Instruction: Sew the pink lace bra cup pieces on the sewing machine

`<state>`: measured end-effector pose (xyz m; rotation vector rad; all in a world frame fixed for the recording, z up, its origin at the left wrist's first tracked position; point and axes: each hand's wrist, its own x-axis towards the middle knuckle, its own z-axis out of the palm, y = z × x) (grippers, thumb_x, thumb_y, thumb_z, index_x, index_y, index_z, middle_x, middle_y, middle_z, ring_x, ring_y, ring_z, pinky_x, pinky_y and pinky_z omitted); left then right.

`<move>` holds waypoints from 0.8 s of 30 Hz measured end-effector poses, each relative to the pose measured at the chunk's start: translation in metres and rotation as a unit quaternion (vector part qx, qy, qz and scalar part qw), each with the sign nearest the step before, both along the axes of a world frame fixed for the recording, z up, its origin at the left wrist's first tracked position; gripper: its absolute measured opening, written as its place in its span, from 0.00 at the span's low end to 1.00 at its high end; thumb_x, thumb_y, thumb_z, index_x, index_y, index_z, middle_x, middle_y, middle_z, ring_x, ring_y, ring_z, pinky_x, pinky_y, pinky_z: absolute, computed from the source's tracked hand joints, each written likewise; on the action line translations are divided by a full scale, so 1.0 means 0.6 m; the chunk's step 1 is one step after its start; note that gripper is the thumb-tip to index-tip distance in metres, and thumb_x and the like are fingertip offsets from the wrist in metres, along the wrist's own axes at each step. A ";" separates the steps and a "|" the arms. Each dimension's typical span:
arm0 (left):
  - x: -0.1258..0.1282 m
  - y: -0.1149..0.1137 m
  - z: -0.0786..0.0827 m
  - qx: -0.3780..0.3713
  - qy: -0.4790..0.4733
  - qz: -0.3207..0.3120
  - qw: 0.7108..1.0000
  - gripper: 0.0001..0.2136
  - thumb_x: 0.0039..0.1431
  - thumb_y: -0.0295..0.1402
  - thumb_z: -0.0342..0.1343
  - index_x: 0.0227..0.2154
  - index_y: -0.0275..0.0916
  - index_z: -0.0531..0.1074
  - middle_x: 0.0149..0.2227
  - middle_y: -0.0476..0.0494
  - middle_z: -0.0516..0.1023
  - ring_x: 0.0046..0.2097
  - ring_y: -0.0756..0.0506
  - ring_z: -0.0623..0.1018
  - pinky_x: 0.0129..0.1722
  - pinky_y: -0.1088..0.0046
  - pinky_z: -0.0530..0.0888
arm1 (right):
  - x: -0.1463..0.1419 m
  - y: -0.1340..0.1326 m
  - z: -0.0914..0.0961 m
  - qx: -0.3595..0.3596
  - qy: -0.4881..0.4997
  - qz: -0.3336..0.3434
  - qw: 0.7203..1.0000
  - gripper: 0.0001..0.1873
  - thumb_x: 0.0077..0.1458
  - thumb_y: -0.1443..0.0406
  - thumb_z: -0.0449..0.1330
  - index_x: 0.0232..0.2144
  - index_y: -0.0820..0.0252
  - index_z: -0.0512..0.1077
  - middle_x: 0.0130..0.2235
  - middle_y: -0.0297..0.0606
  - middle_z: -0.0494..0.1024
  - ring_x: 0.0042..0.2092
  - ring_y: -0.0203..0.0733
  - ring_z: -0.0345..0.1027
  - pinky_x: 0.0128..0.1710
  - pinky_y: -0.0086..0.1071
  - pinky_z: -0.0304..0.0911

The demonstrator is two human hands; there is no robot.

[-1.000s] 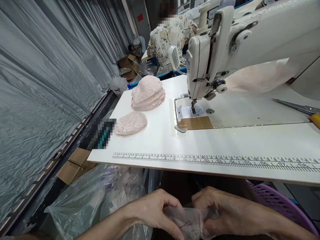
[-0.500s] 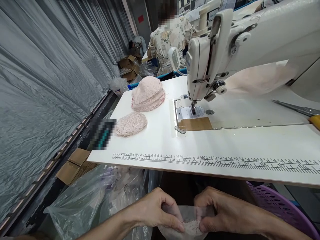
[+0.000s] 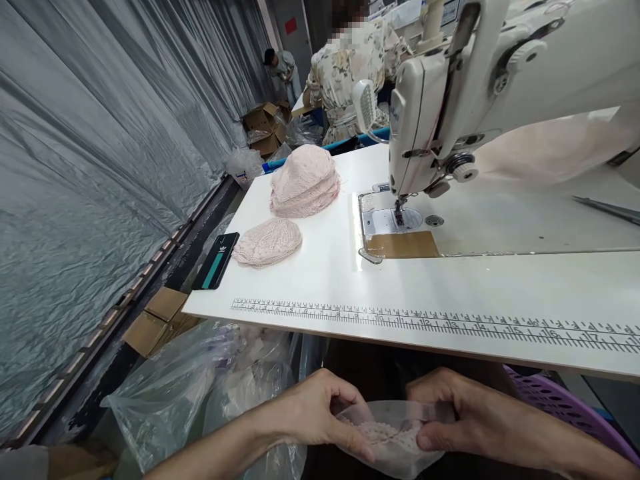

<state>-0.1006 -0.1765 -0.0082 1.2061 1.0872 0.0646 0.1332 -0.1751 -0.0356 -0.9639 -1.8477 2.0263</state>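
Below the table's front edge, my left hand (image 3: 320, 413) and my right hand (image 3: 457, 417) both pinch a small pale pink lace piece (image 3: 393, 437), one at each end. Fingers of both hands are closed on it. On the white sewing table (image 3: 450, 287) a tall stack of pink lace cups (image 3: 306, 181) sits at the back left, with a lower stack (image 3: 267, 242) in front of it. The white sewing machine (image 3: 480, 100) stands at the right, its needle (image 3: 399, 212) over the metal plate.
A dark phone (image 3: 217, 261) lies at the table's left edge. Clear plastic bags (image 3: 200, 393) and cardboard boxes (image 3: 155, 320) sit on the floor at the left, by a grey plastic curtain (image 3: 90, 153). A purple basket (image 3: 565, 413) is at lower right. A person in a floral top (image 3: 353, 67) works beyond.
The view has shifted slightly, so the table sits further right. My hands stay together on the lace piece, with the fingers pinching it lower along its edge.
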 end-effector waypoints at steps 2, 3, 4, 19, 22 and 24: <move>0.001 0.000 0.001 -0.001 -0.007 -0.002 1.000 0.19 0.33 0.43 0.71 0.26 0.34 0.78 0.20 0.55 0.66 0.24 0.55 0.62 0.22 0.81 0.57 | 0.002 0.000 -0.002 -0.011 0.005 0.007 1.000 0.14 0.48 0.57 0.62 0.23 0.62 0.69 0.25 0.30 0.66 0.28 0.33 0.58 0.28 0.26 0.52; 0.002 0.001 0.001 -0.004 -0.013 -0.001 1.000 0.18 0.34 0.43 0.70 0.26 0.34 0.78 0.20 0.55 0.66 0.24 0.55 0.62 0.22 0.81 0.57 | 0.000 -0.001 -0.004 -0.018 0.009 0.011 1.000 0.14 0.47 0.56 0.62 0.23 0.62 0.69 0.25 0.30 0.66 0.28 0.33 0.58 0.27 0.26 0.52; 0.003 0.000 0.000 -0.008 -0.016 0.000 1.000 0.17 0.36 0.43 0.69 0.26 0.34 0.77 0.20 0.54 0.66 0.24 0.55 0.62 0.22 0.81 0.57 | -0.004 -0.001 -0.005 -0.023 0.012 0.012 1.000 0.15 0.46 0.56 0.63 0.23 0.62 0.69 0.24 0.30 0.66 0.28 0.33 0.57 0.27 0.26 0.52; 0.005 -0.009 0.002 0.006 -0.011 0.031 0.999 0.14 0.36 0.36 0.69 0.27 0.34 0.77 0.21 0.54 0.66 0.25 0.55 0.62 0.23 0.81 0.57 | -0.026 -0.012 -0.007 -0.045 -0.007 -0.009 0.999 0.19 0.48 0.51 0.60 0.23 0.61 0.66 0.23 0.29 0.59 0.27 0.32 0.50 0.25 0.27 0.45; -0.008 -0.012 0.001 0.027 0.006 0.037 0.999 0.15 0.35 0.35 0.70 0.28 0.34 0.77 0.21 0.55 0.65 0.25 0.55 0.62 0.23 0.80 0.56 | -0.025 -0.014 -0.013 -0.047 -0.010 -0.019 0.999 0.21 0.49 0.49 0.59 0.23 0.60 0.64 0.24 0.29 0.59 0.28 0.33 0.51 0.26 0.27 0.47; -0.013 -0.015 -0.001 0.031 0.018 0.052 0.998 0.16 0.33 0.35 0.71 0.26 0.33 0.77 0.20 0.55 0.64 0.24 0.54 0.61 0.23 0.80 0.56 | -0.021 -0.015 -0.016 -0.052 -0.008 -0.015 0.998 0.22 0.49 0.47 0.59 0.23 0.59 0.63 0.24 0.30 0.59 0.28 0.34 0.52 0.26 0.27 0.47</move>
